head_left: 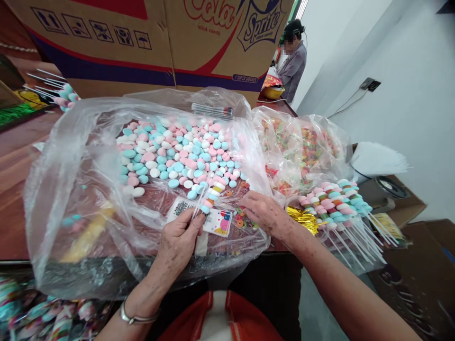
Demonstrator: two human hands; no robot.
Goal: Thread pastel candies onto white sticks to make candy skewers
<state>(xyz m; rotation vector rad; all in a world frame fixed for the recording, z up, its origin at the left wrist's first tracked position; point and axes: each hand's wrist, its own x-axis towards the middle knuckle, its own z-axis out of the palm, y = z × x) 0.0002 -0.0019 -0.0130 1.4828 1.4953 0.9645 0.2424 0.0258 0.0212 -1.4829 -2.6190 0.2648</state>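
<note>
My left hand [181, 237] is closed round thin white sticks [199, 201] and a candy skewer [213, 193] threaded with pastel marshmallows and gummy rings. My right hand [265, 213] rests beside a small pile of colourful gummy rings [241, 220], its fingers curled together at the pile's edge; whatever lies between them is hidden. Beyond both hands, many pink, blue and white oval marshmallows [177, 151] lie spread on a clear plastic bag [64, 189]. A printed card [222, 222] lies under the bag's film near my left hand.
Threaded skewers [334, 203] lie to the right beside gold tinsel [302, 220]. Behind them are bags of gummies [302, 142]. A large carton [142, 52] stands at the back. White sticks [380, 158] are heaped at far right. Another person [295, 61] stands in the background.
</note>
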